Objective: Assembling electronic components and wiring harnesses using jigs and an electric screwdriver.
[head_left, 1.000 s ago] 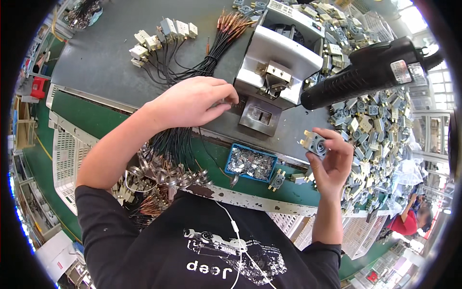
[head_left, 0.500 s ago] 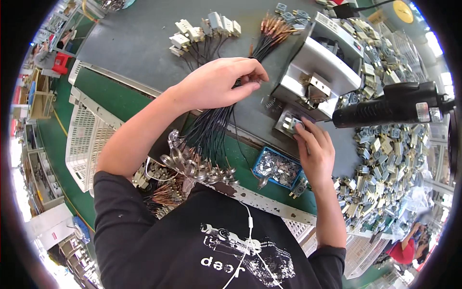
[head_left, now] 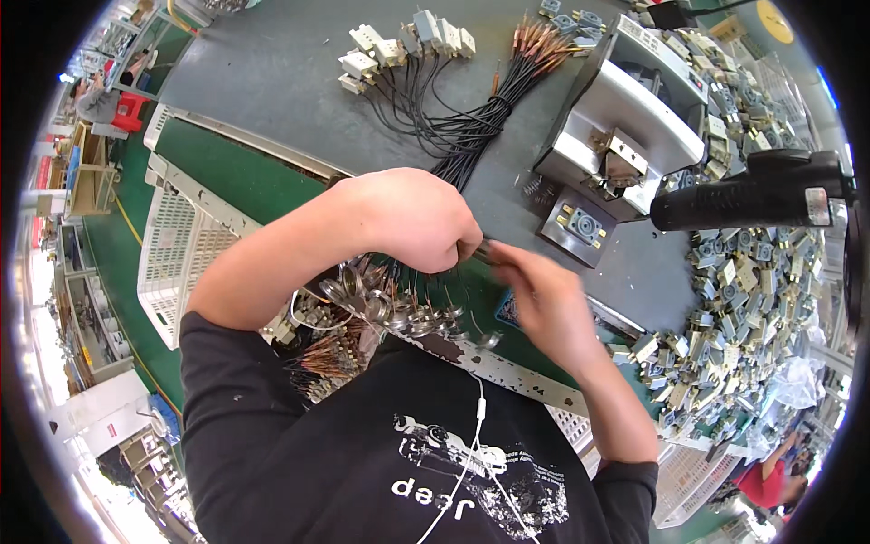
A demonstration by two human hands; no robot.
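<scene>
Held the left hand [head_left: 428, 224] and right hand [head_left: 550, 304] with fingertips close, maybe for fine finger work. Showed bent fingers in both grips; could not tell if wide, narrow or holding something. Had a blue tray [head_left: 500, 309] partly hidden by the right hand, likely for easy picking. Saw metal rings [head_left: 399, 316] below the left hand and black wires [head_left: 478, 124] bunched beyond it, maybe against tangles. Found the grey plug block [head_left: 581, 226] apart from both grips, up and right of them, flat on a metal plate [head_left: 573, 200], likely to sit steady. Spotted a black screwdriver [head_left: 725, 209] farther right.
</scene>
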